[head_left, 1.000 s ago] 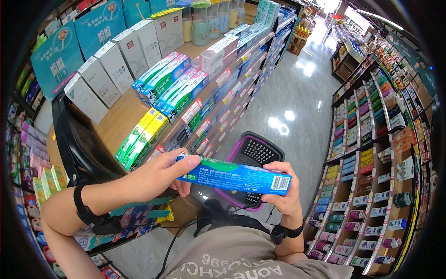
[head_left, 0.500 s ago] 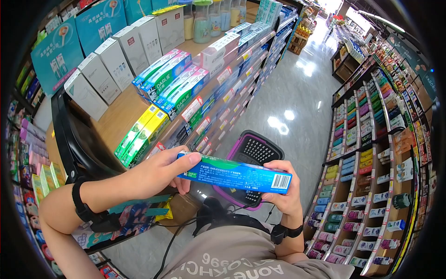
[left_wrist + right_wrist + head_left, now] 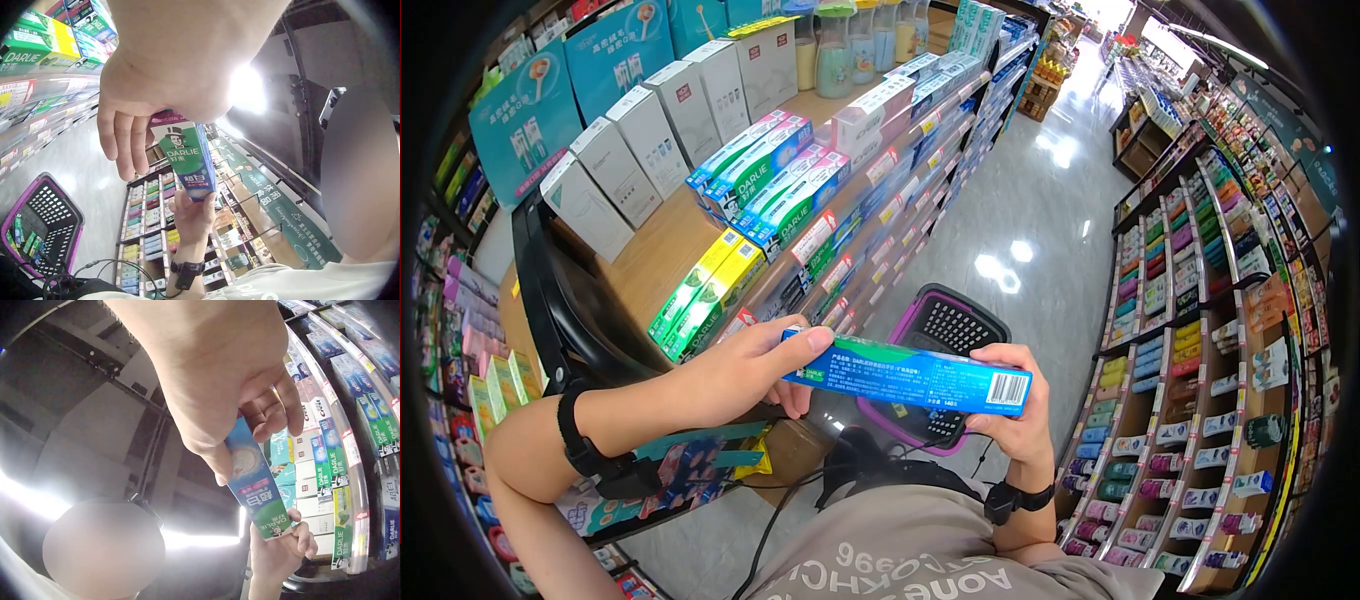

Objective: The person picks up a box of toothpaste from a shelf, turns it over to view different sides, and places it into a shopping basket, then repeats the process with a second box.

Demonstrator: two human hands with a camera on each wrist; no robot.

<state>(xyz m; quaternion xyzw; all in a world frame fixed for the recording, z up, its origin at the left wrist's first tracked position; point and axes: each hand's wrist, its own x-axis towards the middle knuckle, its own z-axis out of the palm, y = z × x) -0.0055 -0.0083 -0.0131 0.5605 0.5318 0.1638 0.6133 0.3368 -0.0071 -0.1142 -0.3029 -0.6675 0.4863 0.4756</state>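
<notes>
A long blue and green DARLIE toothpaste box (image 3: 905, 378) is held level in front of the body, its printed side with the barcode facing up to the head camera. My left hand (image 3: 772, 362) grips the left end, thumb along the top edge. At the barcode end my right hand (image 3: 1015, 412) pinches the box between thumb and fingers. From the left wrist, the box's green panel (image 3: 184, 153) shows a top-hatted figure. The right wrist view catches the white-lettered front (image 3: 255, 481).
On the left shelf stand more DARLIE boxes (image 3: 750, 170), yellow-green toothpaste boxes (image 3: 710, 285) and white cartons (image 3: 650, 140). Below the hands, a black basket with a purple rim (image 3: 77, 215) sits on the floor, several small boxes (image 3: 28, 240) inside. Stocked shelves (image 3: 1170, 370) line the right.
</notes>
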